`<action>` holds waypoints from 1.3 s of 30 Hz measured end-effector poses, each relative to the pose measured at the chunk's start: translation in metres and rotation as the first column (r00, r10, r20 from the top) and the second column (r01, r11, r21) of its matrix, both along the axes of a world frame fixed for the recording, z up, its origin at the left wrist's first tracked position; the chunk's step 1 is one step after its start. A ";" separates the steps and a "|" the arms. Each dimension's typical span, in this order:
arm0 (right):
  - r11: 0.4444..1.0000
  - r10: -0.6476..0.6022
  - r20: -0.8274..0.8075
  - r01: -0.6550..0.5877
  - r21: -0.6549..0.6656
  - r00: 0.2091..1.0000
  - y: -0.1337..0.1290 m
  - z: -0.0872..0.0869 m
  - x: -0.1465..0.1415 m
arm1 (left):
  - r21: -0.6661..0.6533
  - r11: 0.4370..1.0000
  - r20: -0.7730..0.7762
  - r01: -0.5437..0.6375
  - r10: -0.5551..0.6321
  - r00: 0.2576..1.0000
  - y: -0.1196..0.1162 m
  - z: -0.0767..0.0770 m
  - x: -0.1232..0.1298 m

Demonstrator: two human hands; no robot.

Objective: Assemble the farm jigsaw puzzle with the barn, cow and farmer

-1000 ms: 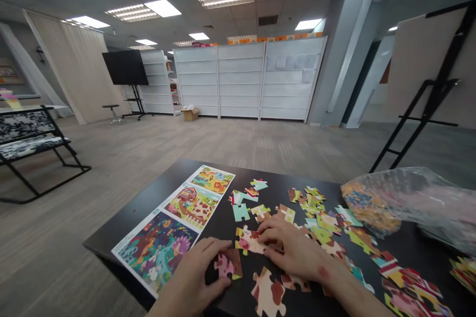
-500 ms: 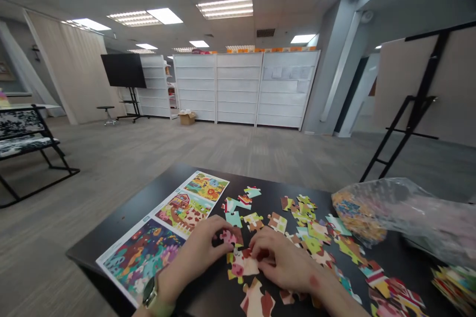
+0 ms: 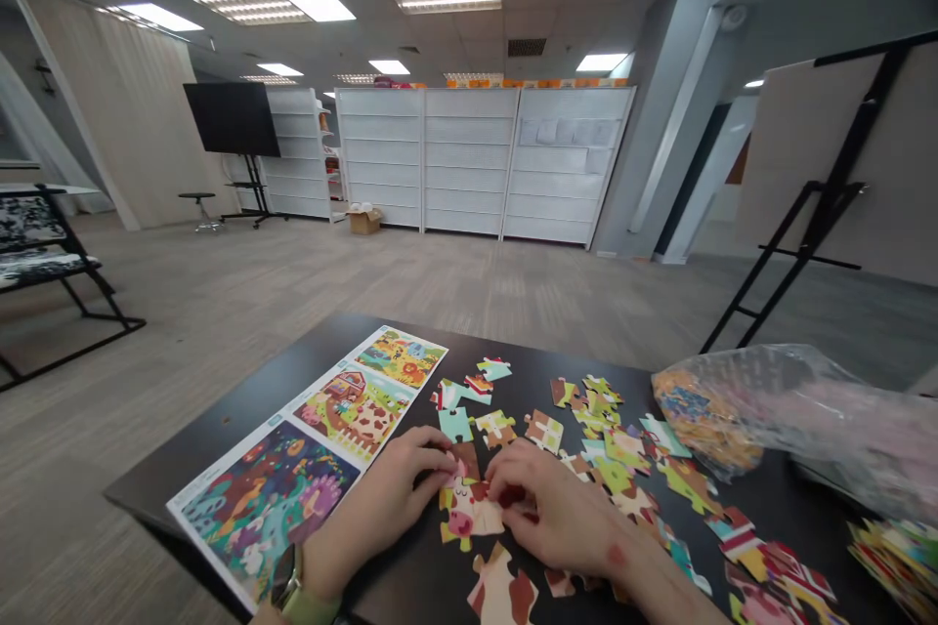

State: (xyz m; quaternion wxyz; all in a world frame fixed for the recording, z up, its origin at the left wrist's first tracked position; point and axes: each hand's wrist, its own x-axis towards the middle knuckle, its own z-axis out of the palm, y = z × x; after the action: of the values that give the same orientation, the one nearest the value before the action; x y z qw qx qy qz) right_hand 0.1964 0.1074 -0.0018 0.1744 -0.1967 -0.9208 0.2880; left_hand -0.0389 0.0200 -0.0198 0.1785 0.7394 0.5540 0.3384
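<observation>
- Head cam feed on my end: I've got two bare hands low in the frame, over a dark tabletop [image 3: 245,400].
- Left hand [image 3: 377,508], with one watch [image 3: 285,581] on the wrist, is curled, its fingertips [image 3: 448,461] on a brown jigsaw piece [image 3: 465,459].
- Right hand [image 3: 553,508] is curled too, fingers [image 3: 505,480] down on a cow-face jigsaw piece [image 3: 469,513], bottom centre. Can't tell if either hand is actually gripping.
- Those two pieces look like they're touching.
- Printed sheet [image 3: 308,444], left of my hands: 3 pictures, its tiny labels unreadable.
- Loose jigsaw pieces [image 3: 608,449] spread right of the hands, too many to count.
- One clear plastic bag [image 3: 762,410], right side, has more pieces inside.
- One cardboard box [image 3: 364,222] sits on the floor, upper middle.
</observation>
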 end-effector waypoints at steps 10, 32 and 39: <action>0.999 0.033 0.007 -0.033 0.021 0.999 0.002 0.003 0.000 | -0.019 1.000 -0.022 -0.021 0.021 1.000 -0.002 -0.003 -0.001; 0.754 -0.624 -0.526 0.623 -0.209 0.578 0.049 0.025 0.039 | 0.324 0.901 -0.196 -0.289 0.363 0.911 -0.024 -0.020 -0.016; 0.506 -0.646 -0.763 0.761 -0.406 0.022 0.065 0.052 0.077 | 0.362 0.932 -0.349 0.015 0.120 0.929 -0.043 -0.038 0.019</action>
State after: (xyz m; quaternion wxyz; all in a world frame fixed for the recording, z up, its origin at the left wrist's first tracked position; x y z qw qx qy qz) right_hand 0.2737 0.1726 0.0504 0.7340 -0.4419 -0.4894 0.1627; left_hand -0.0195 -0.0230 -0.0574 -0.0747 0.7940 0.5263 0.2950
